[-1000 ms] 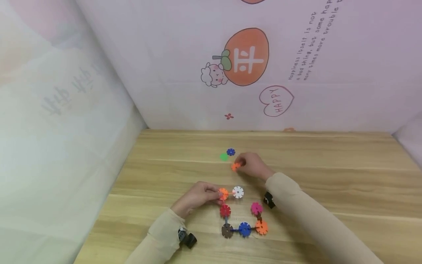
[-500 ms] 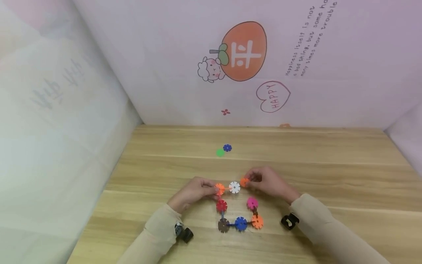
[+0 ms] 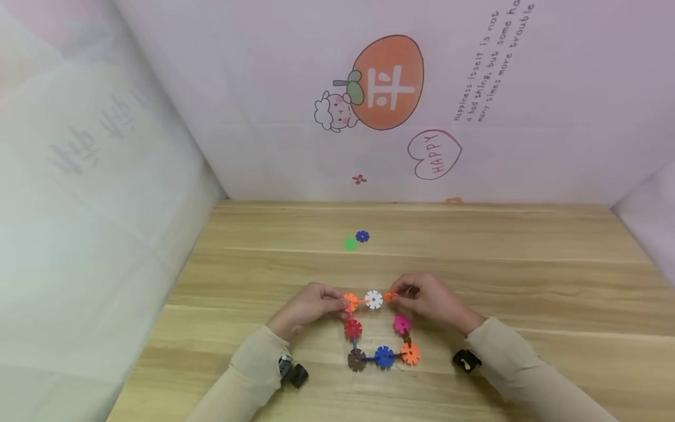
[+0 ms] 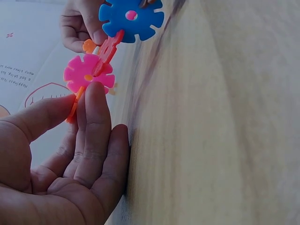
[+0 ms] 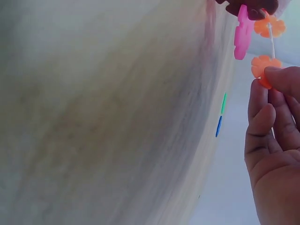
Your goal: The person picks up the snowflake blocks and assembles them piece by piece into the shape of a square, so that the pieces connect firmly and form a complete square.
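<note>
A bent chain of slotted plastic discs, joined edge to edge, forms most of a square in the head view. My left hand point(image 3: 315, 305) pinches an orange disc point(image 3: 350, 301) at its upper left corner between thumb and fingers. To the right of that sits a white disc point(image 3: 374, 299). My right hand point(image 3: 433, 300) pinches a loose-coloured orange disc point(image 5: 262, 66) against the white disc's right edge; the fingers partly hide it. Red point(image 3: 353, 329), dark brown point(image 3: 356, 360), blue point(image 3: 384, 357) and orange discs point(image 3: 410, 353) run round to a magenta disc point(image 3: 402, 324) below my right hand.
A green disc point(image 3: 351, 244) and a dark blue disc point(image 3: 362, 236) lie farther back on the wooden table point(image 3: 501, 252). A printed cloth wall point(image 3: 295, 158) rises behind the table, and another cloth point(image 3: 105, 234) stands on the left.
My right hand has come toward me from near the green and blue discs, bringing the orange disc to the white one. My left hand keeps its pinch on the chain.
</note>
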A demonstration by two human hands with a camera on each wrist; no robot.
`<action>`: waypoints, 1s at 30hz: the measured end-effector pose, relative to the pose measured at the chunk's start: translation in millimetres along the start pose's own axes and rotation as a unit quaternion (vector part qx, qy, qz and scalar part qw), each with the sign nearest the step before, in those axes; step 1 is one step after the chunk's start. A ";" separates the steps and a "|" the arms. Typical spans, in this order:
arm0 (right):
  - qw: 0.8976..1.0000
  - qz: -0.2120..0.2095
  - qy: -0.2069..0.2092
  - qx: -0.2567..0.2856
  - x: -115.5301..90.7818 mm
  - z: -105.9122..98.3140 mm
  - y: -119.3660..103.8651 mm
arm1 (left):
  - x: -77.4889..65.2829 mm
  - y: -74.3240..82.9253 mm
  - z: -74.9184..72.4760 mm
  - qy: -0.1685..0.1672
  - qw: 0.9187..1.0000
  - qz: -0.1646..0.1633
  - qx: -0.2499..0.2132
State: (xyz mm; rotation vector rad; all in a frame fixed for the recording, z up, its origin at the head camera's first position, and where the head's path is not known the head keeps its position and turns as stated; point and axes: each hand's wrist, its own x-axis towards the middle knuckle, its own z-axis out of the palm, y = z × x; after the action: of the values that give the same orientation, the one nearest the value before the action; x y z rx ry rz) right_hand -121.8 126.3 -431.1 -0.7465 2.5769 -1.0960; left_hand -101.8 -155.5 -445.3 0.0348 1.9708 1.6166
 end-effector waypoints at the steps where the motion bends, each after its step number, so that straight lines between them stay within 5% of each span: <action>1: 1.000 -0.005 0.002 0.001 -0.3 -0.1 -0.6 | -0.1 0.3 0.1 0.001 1.000 -0.001 0.000; 30: 0.996 -0.086 0.016 0.002 0.2 6.0 -2.4 | 2.1 0.0 0.1 0.002 1.000 -0.013 0.008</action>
State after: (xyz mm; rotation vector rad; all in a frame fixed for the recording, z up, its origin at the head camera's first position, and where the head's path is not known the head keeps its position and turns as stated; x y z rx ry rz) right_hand -118.7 121.2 -433.5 -0.9744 2.5748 -1.1695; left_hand -103.5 -154.6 -446.1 0.0115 1.9801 1.5853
